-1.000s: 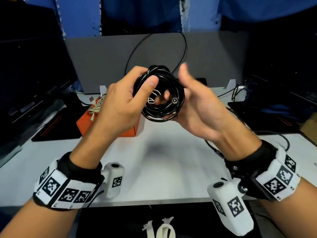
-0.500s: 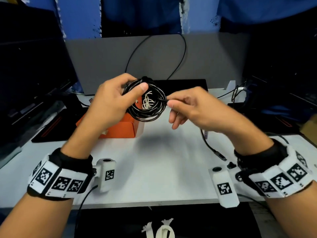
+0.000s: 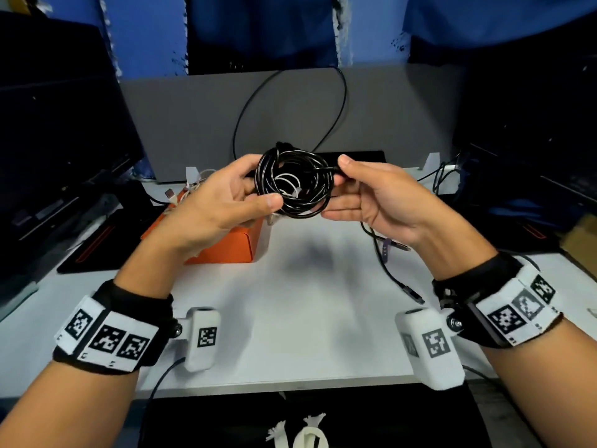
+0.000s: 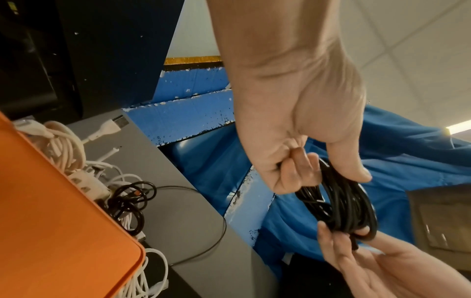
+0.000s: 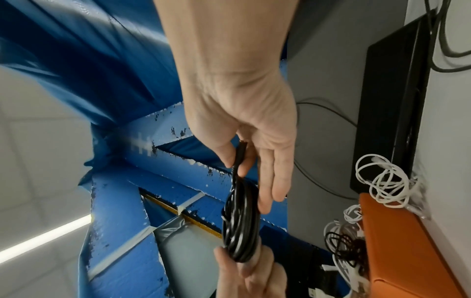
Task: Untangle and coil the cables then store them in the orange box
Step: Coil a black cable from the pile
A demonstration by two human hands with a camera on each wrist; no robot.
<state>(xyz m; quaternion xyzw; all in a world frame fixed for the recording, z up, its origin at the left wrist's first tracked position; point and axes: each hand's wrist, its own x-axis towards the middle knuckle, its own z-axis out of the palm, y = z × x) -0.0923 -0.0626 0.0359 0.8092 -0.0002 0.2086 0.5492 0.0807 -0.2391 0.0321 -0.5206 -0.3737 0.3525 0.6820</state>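
A black cable coil [image 3: 294, 185] is held up in the air above the white table [image 3: 307, 318]. My left hand [image 3: 255, 189] grips the coil's left side, thumb in front and fingers behind. My right hand [image 3: 339, 171] pinches the cable's loose end [image 5: 239, 155] between thumb and forefinger at the coil's right side, its other fingers straight under the coil. The orange box [image 3: 226, 244] stands on the table below my left hand, with white cables [image 4: 71, 151] and a thin black cable [image 4: 127, 201] piled in it.
Another black cable [image 3: 387, 270] with a purple plug [image 3: 386, 250] lies on the table under my right wrist. A grey partition [image 3: 193, 124] with a black wire loop stands behind. Dark monitors flank both sides, and a black mat [image 3: 97, 247] lies at the left.
My right hand went from open behind the coil to pinching the cable's end, then turned palm up at the coil's right side. The left hand kept its grip on the coil.
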